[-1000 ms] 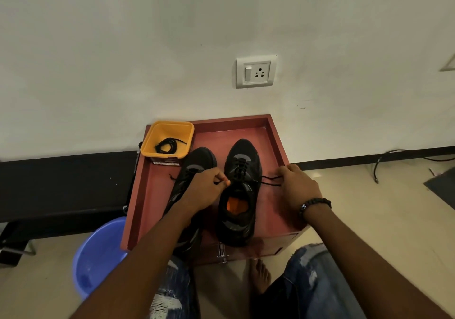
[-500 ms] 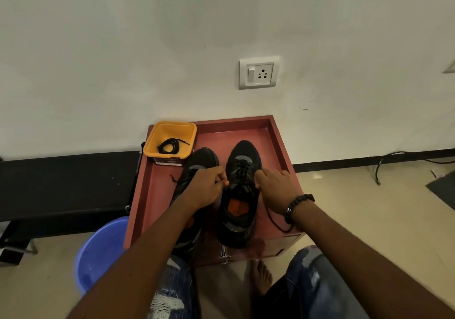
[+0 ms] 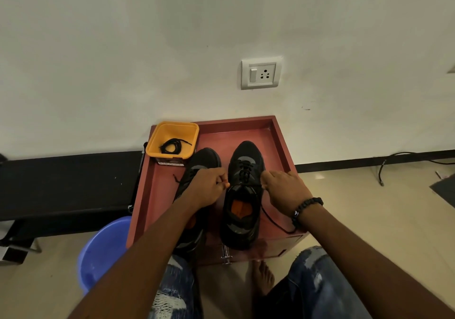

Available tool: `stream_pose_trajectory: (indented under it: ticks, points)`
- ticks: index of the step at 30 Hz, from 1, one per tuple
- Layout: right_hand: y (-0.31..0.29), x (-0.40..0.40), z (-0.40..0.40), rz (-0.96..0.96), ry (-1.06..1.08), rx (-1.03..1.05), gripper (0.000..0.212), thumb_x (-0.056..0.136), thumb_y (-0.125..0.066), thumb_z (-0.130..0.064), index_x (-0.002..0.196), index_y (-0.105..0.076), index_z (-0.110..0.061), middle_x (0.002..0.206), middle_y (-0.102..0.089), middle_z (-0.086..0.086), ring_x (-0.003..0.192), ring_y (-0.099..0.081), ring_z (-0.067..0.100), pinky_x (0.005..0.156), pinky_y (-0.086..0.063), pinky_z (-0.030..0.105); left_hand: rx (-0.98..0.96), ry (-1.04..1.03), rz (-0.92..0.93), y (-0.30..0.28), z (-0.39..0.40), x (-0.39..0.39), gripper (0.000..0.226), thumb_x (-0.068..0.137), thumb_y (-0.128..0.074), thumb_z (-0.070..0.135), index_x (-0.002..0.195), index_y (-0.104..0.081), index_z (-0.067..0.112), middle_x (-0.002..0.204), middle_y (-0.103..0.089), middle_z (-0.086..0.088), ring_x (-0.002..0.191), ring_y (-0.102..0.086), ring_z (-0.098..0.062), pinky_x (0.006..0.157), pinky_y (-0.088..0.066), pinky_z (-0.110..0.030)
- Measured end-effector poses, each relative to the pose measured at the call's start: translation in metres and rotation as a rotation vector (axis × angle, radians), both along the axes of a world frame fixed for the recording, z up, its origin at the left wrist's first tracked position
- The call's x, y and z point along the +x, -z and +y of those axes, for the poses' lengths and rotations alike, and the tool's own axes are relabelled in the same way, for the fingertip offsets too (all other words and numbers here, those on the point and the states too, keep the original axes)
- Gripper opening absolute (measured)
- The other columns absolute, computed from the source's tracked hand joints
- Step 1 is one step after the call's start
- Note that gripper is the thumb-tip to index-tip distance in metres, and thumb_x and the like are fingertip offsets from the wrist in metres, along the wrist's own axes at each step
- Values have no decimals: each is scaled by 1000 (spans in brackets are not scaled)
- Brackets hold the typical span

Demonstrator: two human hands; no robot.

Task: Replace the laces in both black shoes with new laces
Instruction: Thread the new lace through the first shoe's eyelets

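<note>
Mid frame: left hand (image 3: 209,188) & right hand (image 3: 283,188) each pinch the lace (image 3: 273,220) by the right shoe (image 3: 242,195).

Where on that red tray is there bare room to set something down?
Bare patches on the red tray: the far strip between the yellow tub and right wall, and the left strip below the tub. It is crowded in the middle, where both hands work at the shoes.

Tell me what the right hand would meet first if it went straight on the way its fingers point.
Probably the right-hand black shoe: the right hand points left toward its laced upper, fingertips already at the eyelet edge, pinching the lace. Depth is unclear, so contact is uncertain.
</note>
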State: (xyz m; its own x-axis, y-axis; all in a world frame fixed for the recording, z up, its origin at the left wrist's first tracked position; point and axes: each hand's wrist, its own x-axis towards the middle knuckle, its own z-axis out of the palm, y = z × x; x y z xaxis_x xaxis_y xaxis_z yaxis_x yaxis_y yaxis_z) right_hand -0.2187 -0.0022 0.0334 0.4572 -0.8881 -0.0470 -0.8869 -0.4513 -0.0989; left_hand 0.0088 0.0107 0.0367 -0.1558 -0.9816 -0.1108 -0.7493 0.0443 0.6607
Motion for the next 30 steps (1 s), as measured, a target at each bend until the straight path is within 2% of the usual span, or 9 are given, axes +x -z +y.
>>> stream_pose_trajectory:
  ticks: [2, 5, 8, 11, 13, 19, 24, 27, 30]
  points:
    - [3, -1, 0, -56, 60, 94, 7, 100, -45, -18, 98, -49, -22, 90, -55, -5, 77, -51, 14, 74, -38, 25, 37, 4, -20, 1, 2, 1, 6, 93, -63, 13, 90, -64, 8, 78, -64, -3, 68, -53, -9, 64, -41, -23]
    - [9, -5, 0, -418, 235, 316, 8, 98, -57, -31, 100, -59, -24, 98, -61, -4, 88, -59, 14, 71, -43, 22, 103, 3, -10, 2, 6, 0, 17, 93, -66, 26, 106, -60, 17, 95, -59, 4, 86, -56, -7, 75, -43, -22]
    - [5, 2, 5, -718, 285, 528, 37, 90, -69, -34, 122, -53, -23, 112, -56, -6, 100, -57, 8, 74, -43, 15, 235, 49, -64, 1, 6, -11, 69, 84, -74, 38, 141, -37, 27, 132, -42, -4, 120, -49, -22, 103, -44, -38]
    - [8, 21, 14, -500, 224, 518, 79, 83, -74, -26, 147, -29, -26, 137, -39, 4, 119, -51, 23, 96, -51, 33, 261, 52, -175, 6, 5, -33, 85, 83, -71, 33, 149, -17, 30, 142, -34, -11, 121, -50, -35, 103, -45, -46]
    - [15, 36, 15, -390, 282, 389, 85, 85, -69, -24, 152, -17, -28, 142, -36, 10, 118, -52, 28, 98, -52, 42, 200, -47, -201, 9, 2, -45, 78, 87, -65, 27, 149, -18, 23, 140, -38, -16, 117, -53, -39, 97, -45, -46]
    - [24, 56, 2, -281, 403, 212, 45, 98, -51, -19, 140, -36, -13, 130, -49, 13, 105, -59, 25, 89, -55, 36, 61, -186, -314, 16, -1, -62, 57, 95, -57, 20, 145, -30, 9, 133, -48, -21, 116, -55, -39, 93, -47, -44]
    - [21, 36, 1, -416, 352, 315, 54, 97, -52, -13, 149, -38, -20, 135, -52, 8, 115, -56, 23, 101, -49, 37, 89, -240, -85, 27, 5, -48, 56, 91, -53, 11, 145, -39, 15, 116, -63, -15, 101, -63, -29, 84, -53, -33]
    - [15, 20, 1, -484, 303, 305, 54, 94, -51, -3, 145, -47, -21, 133, -60, 8, 118, -58, 26, 105, -47, 37, 137, -269, 68, 29, 6, -37, 61, 89, -52, 7, 148, -43, 19, 127, -63, -13, 109, -62, -26, 93, -51, -28]
    - [15, 14, 2, -544, 300, 326, 54, 94, -51, 0, 143, -50, -22, 129, -64, 8, 116, -60, 25, 104, -49, 37, 165, -241, 114, 25, 6, -32, 59, 93, -54, 5, 149, -43, 18, 139, -57, -11, 122, -56, -22, 89, -38, -15]
